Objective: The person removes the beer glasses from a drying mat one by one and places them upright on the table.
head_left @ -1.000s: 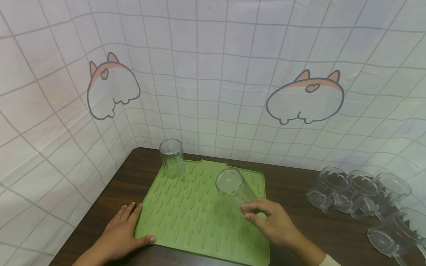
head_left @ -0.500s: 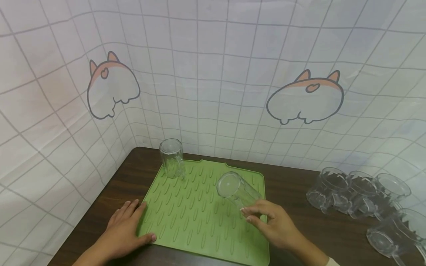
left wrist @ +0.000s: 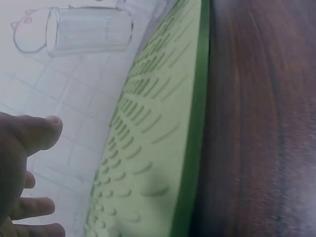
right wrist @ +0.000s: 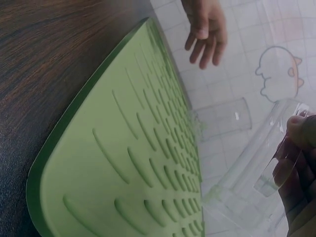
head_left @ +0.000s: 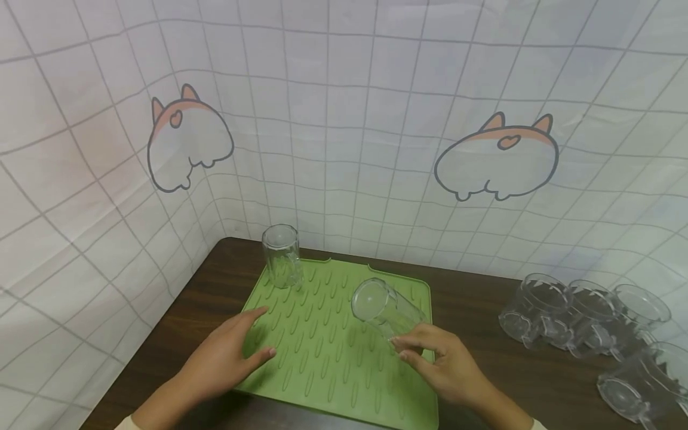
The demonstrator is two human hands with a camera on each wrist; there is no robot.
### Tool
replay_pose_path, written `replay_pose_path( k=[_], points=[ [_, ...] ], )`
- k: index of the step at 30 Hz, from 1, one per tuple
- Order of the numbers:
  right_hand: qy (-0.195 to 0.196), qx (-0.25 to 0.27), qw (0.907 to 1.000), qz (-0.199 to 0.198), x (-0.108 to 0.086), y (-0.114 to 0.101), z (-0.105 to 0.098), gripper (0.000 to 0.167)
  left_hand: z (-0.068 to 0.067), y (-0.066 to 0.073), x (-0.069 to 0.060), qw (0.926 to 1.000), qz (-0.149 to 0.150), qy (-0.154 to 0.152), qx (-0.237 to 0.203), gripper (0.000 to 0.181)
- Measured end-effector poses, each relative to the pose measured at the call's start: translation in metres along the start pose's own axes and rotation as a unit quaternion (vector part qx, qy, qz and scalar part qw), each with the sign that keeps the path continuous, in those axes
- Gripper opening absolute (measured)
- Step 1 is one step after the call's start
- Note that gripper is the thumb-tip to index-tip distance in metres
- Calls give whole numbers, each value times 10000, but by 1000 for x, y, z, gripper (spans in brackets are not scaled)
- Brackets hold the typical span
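My right hand (head_left: 451, 370) pinches the handle of a clear glass mug (head_left: 384, 307), which leans over the right part of the green ridged mat (head_left: 317, 358). Its base faces up and toward the far left. In the right wrist view, thumb and fingers grip the handle (right wrist: 269, 180); whether the rim touches the mat is unclear. Over the mat's left edge, my left hand (head_left: 223, 358) hovers with nothing in it, thumb and fingers spread apart. Another glass mug (head_left: 282, 257) stands upside down on the mat's far left corner.
Several clear mugs stand on the dark wooden table at the right, including a back-row mug (head_left: 537, 304) and a nearer mug (head_left: 634, 388). A white grid-patterned curtain (head_left: 333, 149) with cartoon animals encloses the back and left.
My left hand has risen from the mat's left edge and moved right over the mat. The held mug has tilted a little further, its base dropping slightly; my right hand keeps its grip.
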State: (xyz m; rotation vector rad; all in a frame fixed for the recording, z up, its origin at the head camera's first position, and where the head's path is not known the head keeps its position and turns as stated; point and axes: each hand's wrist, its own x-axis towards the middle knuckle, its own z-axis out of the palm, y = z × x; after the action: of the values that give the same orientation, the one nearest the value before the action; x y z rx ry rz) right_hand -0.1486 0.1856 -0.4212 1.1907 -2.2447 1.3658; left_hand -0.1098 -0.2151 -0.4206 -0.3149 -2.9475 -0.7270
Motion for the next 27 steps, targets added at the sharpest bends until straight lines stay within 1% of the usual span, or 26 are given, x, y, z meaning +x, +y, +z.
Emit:
replay_pose_path(
  k=[3, 7, 12, 18, 21, 27],
  points=[
    [-2, -12, 10000, 24, 0, 0, 1, 32, 0, 4, 4, 9998, 154, 98, -13, 78],
    [-12, 2, 10000, 7, 0, 0, 2, 32, 0, 9, 9, 9994, 326, 103, -106, 77],
    [3, -28, 10000, -35, 0, 1, 3, 31, 1, 16, 15, 9983, 544, 149, -121, 75],
    [-11, -60, 9999, 99, -1, -1, 3, 31, 2, 29, 24, 9974, 672, -18, -248, 75],
    [-45, -51, 9999, 80, 0, -1, 3, 31, 3, 37, 28, 9967, 732, -104, -332, 77],
    [-34, 16, 9998, -213, 0, 2, 6, 34, 5, 54, 37, 9945, 875, -207, -545, 77]
  ],
)
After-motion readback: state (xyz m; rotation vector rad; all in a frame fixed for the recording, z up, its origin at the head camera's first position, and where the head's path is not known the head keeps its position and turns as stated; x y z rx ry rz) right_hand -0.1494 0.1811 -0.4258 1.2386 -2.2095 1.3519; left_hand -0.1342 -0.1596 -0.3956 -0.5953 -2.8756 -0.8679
